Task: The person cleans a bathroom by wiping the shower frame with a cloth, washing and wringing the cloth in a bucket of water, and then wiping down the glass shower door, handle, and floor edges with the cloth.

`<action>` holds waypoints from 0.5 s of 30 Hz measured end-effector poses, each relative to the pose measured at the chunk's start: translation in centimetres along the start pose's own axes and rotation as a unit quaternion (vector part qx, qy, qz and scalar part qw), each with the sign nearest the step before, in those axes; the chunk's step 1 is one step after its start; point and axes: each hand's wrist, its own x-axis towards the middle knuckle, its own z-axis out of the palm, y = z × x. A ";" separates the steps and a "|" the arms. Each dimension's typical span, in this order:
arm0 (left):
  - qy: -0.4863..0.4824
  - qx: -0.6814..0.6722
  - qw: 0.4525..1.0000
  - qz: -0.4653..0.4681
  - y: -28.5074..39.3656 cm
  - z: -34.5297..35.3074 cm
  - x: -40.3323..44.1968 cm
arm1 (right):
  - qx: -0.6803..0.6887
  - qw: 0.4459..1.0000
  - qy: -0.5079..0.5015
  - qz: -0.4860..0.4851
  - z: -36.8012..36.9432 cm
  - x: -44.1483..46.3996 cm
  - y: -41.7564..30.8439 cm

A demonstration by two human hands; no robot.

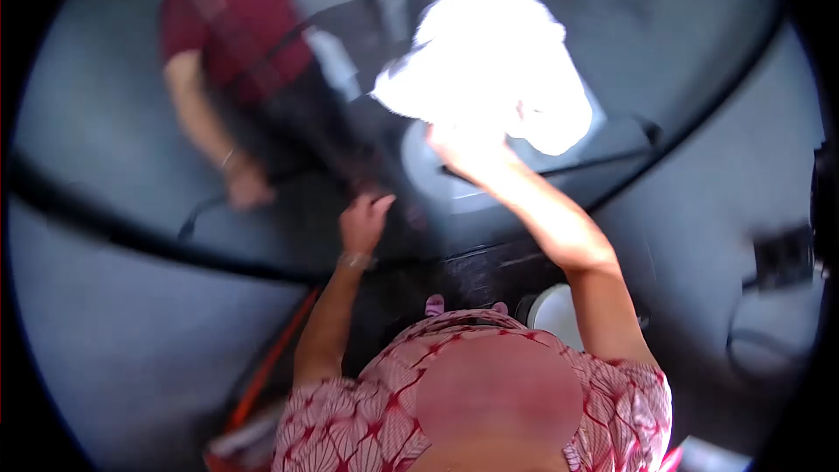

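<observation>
My right hand point(468, 156) is stretched forward against a bunched, strongly overexposed white cloth point(498, 57), closed on its near edge. The glare hides the fingertips and the folds. Below the cloth lies a pale rounded surface point(424, 170), too blurred to name. Off to the left, my left hand point(364, 223) hangs in the air with its thumb apart from the fingers, and nothing shows in it. A band circles that wrist.
Ahead on the left stands a person in a maroon shirt point(236, 26), one arm lowered. A white round container point(557, 315) is by my right side. An orange strip point(275, 354) slants at lower left. A dark box point(782, 260) with a cable sits at far right.
</observation>
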 end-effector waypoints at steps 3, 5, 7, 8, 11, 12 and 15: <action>0.015 -0.021 0.999 -0.020 -0.1 -0.1 0.0 | -0.079 0.955 0.245 -0.149 -3.7 6.4 -1.2; -0.008 0.007 0.999 -0.030 -0.5 -0.4 0.0 | -0.015 0.954 0.264 -0.141 -5.1 10.4 -3.4; 0.004 0.002 0.999 -0.036 -0.1 -0.4 0.1 | 0.056 0.958 0.265 -0.095 -5.6 13.1 -5.5; 0.008 -0.009 1.000 -0.026 0.0 -0.3 -0.1 | 0.090 0.959 0.260 -0.071 -5.9 14.0 -6.6; 0.030 0.013 0.998 -0.051 0.3 0.5 -0.7 | 0.212 0.943 0.241 -0.082 -6.9 15.5 -9.0; 0.030 0.048 0.995 -0.086 0.5 0.5 -1.3 | 0.192 0.948 0.243 -0.075 -7.1 15.6 -10.1; 0.053 -0.004 0.998 -0.046 -0.8 0.8 -3.6 | 0.171 0.962 0.164 -0.134 -2.0 13.4 -13.6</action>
